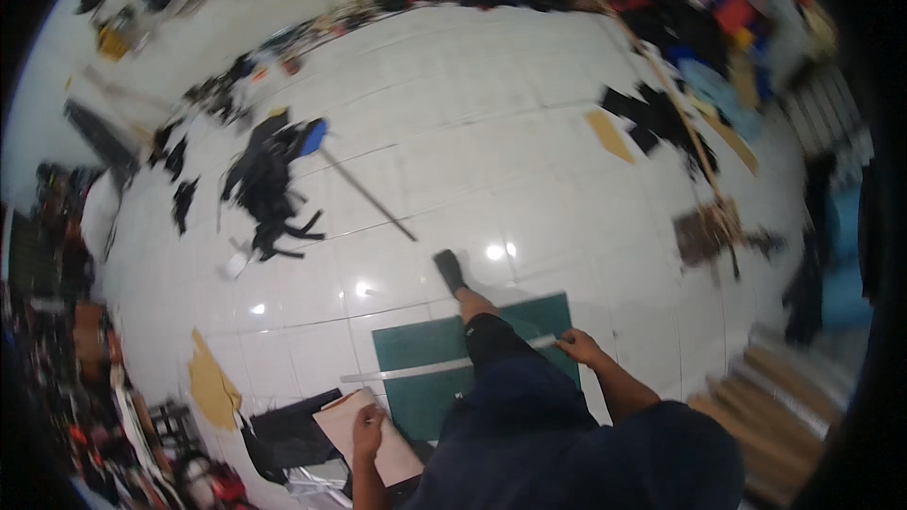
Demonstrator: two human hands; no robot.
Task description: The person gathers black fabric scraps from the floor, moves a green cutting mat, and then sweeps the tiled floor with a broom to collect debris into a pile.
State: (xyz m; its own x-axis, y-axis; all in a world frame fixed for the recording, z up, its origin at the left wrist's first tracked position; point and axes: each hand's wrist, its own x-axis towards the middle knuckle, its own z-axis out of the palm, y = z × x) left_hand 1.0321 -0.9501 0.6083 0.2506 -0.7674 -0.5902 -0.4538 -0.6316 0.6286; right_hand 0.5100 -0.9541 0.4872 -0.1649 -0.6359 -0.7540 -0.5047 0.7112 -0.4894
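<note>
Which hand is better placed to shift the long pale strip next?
Probably the right hand: it is at the right end of the long pale strip, while the left hand is over the pinkish sheet.

Dk navy top [652, 467], dk sock [450, 271]

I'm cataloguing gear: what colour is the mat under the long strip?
The mat is dark green, in head view.

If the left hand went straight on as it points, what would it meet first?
Probably the long pale straightedge, near its left end, beyond the beige sheet; the left hand may pass above, since its height is unclear.
</note>
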